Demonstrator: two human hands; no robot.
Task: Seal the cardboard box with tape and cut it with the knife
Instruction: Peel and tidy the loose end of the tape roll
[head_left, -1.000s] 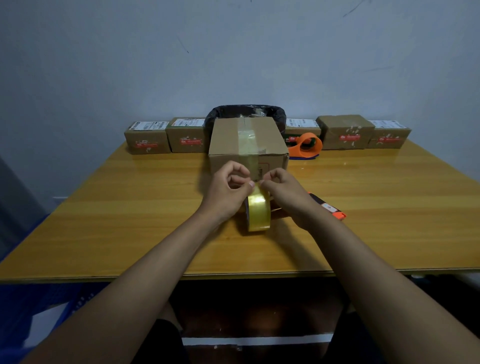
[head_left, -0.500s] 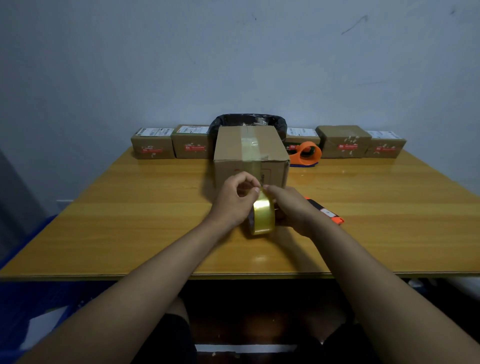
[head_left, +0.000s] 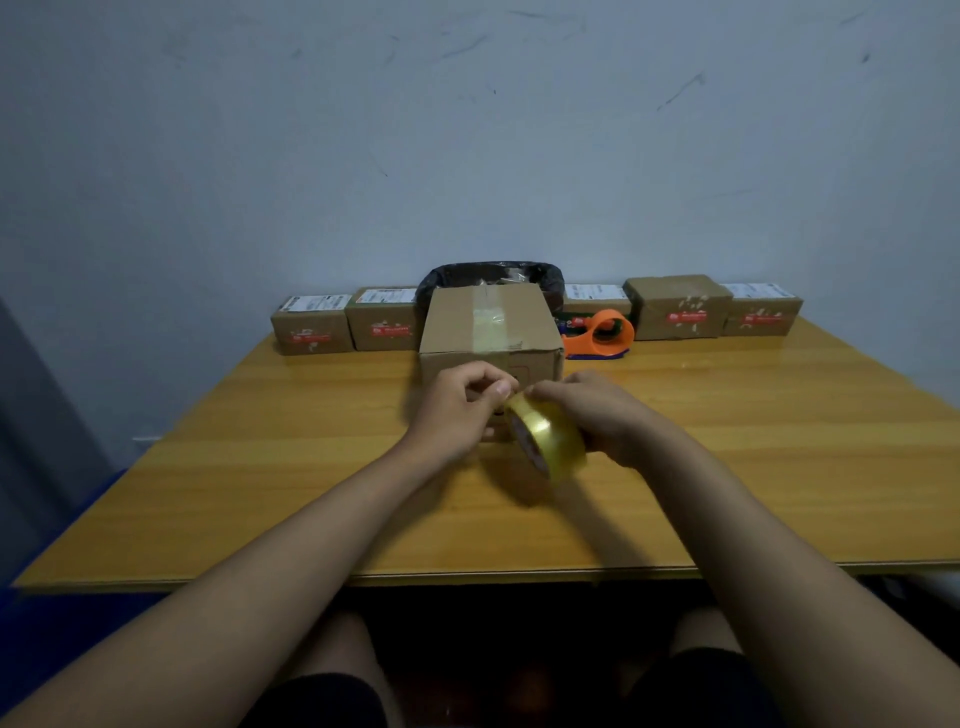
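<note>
We sit at a wooden table (head_left: 260, 467) with the cardboard box (head_left: 491, 332) standing in the middle, just beyond our hands, a strip of clear tape already running along its top seam, and a row of small labelled parcels (head_left: 311, 325) lined up against the wall behind it beside an orange tape dispenser (head_left: 602, 335). Our right hand (head_left: 597, 415) is closed around the roll of yellowish packing tape (head_left: 545, 441), which it holds lifted and tilted just in front of the box, while our left hand (head_left: 457, 410) has thumb and forefinger pinched together at the roll's upper rim, seemingly on the free end, though the tape itself is too thin to make out there. As we judge it, the step in hand is peeling that end loose; to do it well we should keep the roll firmly braced, pull the end away evenly across its full width so it does not split or fold onto itself, then draw out enough to reach the box's front face. Against half a second ago, the roll has tipped from nearly upright to slanted, now showing its core side, and has shifted toward us and to the right; the knife with the orange tip, seen then by our right wrist, is now hidden.
</note>
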